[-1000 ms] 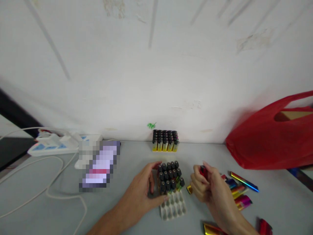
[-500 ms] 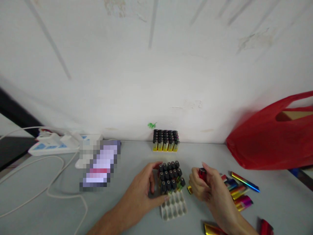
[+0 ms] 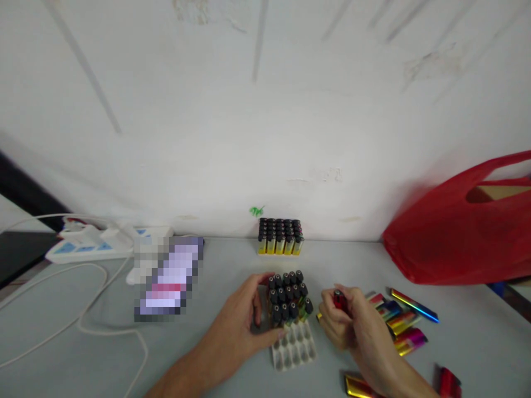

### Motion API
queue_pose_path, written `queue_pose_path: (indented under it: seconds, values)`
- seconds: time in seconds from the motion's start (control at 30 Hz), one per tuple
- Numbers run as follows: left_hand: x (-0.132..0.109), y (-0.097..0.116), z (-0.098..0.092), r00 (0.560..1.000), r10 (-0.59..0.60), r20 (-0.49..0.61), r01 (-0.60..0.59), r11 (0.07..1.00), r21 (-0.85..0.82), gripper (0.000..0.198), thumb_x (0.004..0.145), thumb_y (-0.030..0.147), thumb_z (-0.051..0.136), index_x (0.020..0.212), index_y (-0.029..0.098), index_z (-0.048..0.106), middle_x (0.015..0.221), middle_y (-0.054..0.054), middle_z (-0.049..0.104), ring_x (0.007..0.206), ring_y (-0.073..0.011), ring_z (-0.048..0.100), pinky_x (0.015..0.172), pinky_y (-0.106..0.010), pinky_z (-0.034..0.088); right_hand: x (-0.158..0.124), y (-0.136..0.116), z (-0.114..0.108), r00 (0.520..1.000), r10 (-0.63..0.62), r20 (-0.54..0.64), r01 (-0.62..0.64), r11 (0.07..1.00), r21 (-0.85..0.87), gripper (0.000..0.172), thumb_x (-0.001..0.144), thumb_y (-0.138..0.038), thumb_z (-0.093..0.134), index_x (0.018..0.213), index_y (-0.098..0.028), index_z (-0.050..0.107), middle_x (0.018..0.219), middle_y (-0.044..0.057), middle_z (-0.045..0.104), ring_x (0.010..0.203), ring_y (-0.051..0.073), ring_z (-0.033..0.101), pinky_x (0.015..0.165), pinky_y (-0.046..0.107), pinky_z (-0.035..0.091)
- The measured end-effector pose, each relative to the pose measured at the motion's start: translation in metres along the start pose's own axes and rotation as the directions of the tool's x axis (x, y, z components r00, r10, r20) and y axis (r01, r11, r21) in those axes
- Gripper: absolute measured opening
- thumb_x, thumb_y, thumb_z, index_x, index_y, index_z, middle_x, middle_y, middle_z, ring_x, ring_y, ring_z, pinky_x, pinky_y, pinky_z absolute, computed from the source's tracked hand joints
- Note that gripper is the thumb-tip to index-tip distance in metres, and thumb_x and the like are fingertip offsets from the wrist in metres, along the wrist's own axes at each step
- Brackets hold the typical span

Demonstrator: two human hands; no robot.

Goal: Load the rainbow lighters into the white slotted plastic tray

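In the head view, a white tray (image 3: 293, 348) with round-ended slots carries several upright lighters (image 3: 286, 294) with black tops in its far rows. Its near slots show bare. My left hand (image 3: 232, 323) curves around the tray's left side, its thumb at the near row of lighters and its fingertips at the far left corner. To the right of the tray, my right hand (image 3: 350, 320) is closed on a red lighter (image 3: 340, 300), whose dark top end points up. The fingers hide most of its body.
A full block of yellow lighters (image 3: 280, 237) stands against the wall. Loose shiny lighters (image 3: 409, 340) lie on the right, near a red bag (image 3: 460, 232). On the left are a blurred phone (image 3: 174, 279), a power strip (image 3: 87, 249) and white cables (image 3: 112, 333).
My right hand has shifted slightly left, and its thumb has come down beside the red lighter's top. My left hand stays at the tray.
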State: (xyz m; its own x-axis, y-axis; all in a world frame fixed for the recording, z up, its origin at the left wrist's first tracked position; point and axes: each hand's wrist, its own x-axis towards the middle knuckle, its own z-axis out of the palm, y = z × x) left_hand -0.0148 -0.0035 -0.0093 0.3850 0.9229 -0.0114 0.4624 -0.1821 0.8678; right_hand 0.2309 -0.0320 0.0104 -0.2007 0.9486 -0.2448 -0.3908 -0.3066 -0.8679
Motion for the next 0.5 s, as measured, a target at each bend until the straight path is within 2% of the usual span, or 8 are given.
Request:
queue_pose_path:
  seconds: [0.13, 0.23, 0.3, 0.4, 0.5]
  values:
    - [0.0, -0.001, 0.0, 1.0, 0.009, 0.002, -0.009, 1.0, -0.007, 0.081, 0.081, 0.025, 0.091, 0.152, 0.028, 0.051, 0.091, 0.004, 0.062, 0.079, -0.0213, 0.061, 0.073, -0.031, 0.046, 0.003, -0.004, 0.002, 1.0, -0.012, 0.017, 0.011, 0.999, 0.035, 0.059, 0.099, -0.068, 0.06, 0.063, -0.025, 0.04, 0.055, -0.01, 0.02, 0.051, 0.011, 0.011, 0.046, 0.026, 0.012]
    - [-0.001, 0.0, 0.0, 1.0, 0.01, -0.002, -0.01, 1.0, -0.005, 0.081, 0.081, 0.024, 0.091, 0.152, 0.028, 0.051, 0.091, 0.004, 0.062, 0.079, -0.0213, 0.061, 0.074, -0.032, 0.047, 0.002, -0.007, 0.006, 0.998, -0.057, -0.019, 0.057, 0.998, 0.004, 0.059, 0.1, -0.074, 0.06, 0.073, -0.023, 0.054, 0.057, -0.01, 0.027, 0.051, 0.011, 0.014, 0.047, 0.025, 0.013]
    - [-0.002, 0.002, -0.001, 1.0, 0.005, -0.001, -0.005, 1.0, -0.003, 0.08, 0.082, 0.025, 0.091, 0.152, 0.027, 0.051, 0.09, 0.004, 0.062, 0.079, -0.0216, 0.061, 0.074, -0.032, 0.047, 0.0, -0.01, 0.01, 0.991, -0.125, -0.045, 0.123, 0.991, -0.044, 0.056, 0.104, -0.073, 0.058, 0.082, -0.022, 0.061, 0.06, -0.008, 0.036, 0.05, 0.011, 0.021, 0.048, 0.026, 0.018]
    - [-0.002, 0.004, -0.001, 1.0, 0.001, -0.001, -0.001, 1.0, -0.007, 0.078, 0.081, 0.026, 0.091, 0.15, 0.026, 0.053, 0.09, 0.004, 0.062, 0.08, -0.0219, 0.061, 0.074, -0.032, 0.047, -0.005, -0.013, 0.014, 0.974, -0.225, -0.01, 0.222, 0.969, -0.109, 0.052, 0.11, -0.065, 0.054, 0.083, -0.021, 0.066, 0.068, -0.003, 0.048, 0.051, 0.012, 0.035, 0.051, 0.028, 0.029]
    - [-0.001, 0.003, -0.002, 1.0, 0.0, 0.0, 0.0, 1.0, -0.011, 0.078, 0.081, 0.024, 0.091, 0.149, 0.026, 0.053, 0.089, 0.004, 0.061, 0.079, -0.0213, 0.061, 0.073, -0.032, 0.047, -0.007, -0.016, 0.013, 0.928, -0.37, 0.036, 0.369, 0.905, -0.211, 0.051, 0.107, -0.064, 0.061, 0.081, -0.021, 0.072, 0.081, 0.003, 0.055, 0.071, 0.019, 0.051, 0.065, 0.032, 0.04]
